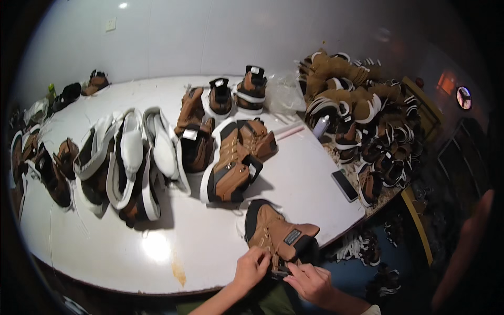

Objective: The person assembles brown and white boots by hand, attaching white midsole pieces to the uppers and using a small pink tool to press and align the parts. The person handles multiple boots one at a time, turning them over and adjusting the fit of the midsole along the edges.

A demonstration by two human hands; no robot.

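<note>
One shoe (pixel 275 226) in work, at the near right edge of the surface (pixel 115 262), dark toe pointing away, opening and label toward the near side and partly past the edge. Left hand (pixel 251 269) closed in a pinch at the lacing. Right hand (pixel 314 283) pinching too, thumb and forefinger together on a small part of the same shoe; too small to tell whether lace end, eyelet or something else. Looks like lacing midway: some pale cord already across the front, upper end by the fingers apparently not yet finished.

Just beyond, a brown pair (pixel 226 173) standing close together, cords crossing the front; to judge by that, done. Behind, more brown shoes (pixel 251 92) near a clear bag (pixel 283 93), lacing not readable. To the left, a row of tilted shoes (pixel 131 149) with white parts showing; cannot tell whether finished or waiting. On the right, beyond the phone (pixel 344 185) and the can (pixel 321 126), a large heap (pixel 362 105), perhaps much of the work left, though possibly finished stock; impossible to settle from this view.
</note>
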